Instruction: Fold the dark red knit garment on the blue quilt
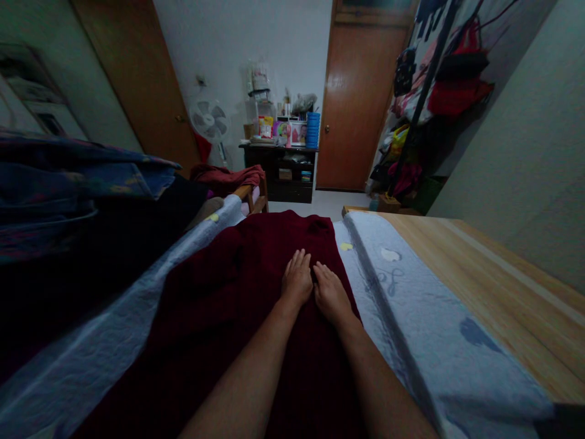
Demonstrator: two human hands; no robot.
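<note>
A dark red garment (205, 305) lies spread over a light blue patterned blanket (393, 274). My left hand (297, 277) rests flat on the garment, palm down, with its fingers stretched forward. Close beside it, my right hand (329, 292) lies palm down on the same cloth near its right edge, fingers extended and slightly bent. Both hands touch the fabric and appear to hold nothing. The cloth has soft folds toward its left side, and its near end runs out of view beneath my forearms.
A pile of dark clothes (91, 201) rises on the left. To the right of the blanket is a bare wooden board (503, 274). Beyond stand a white fan (211, 122), a dark cabinet (287, 174) and a wooden door (359, 103). Bags (461, 94) hang at the right.
</note>
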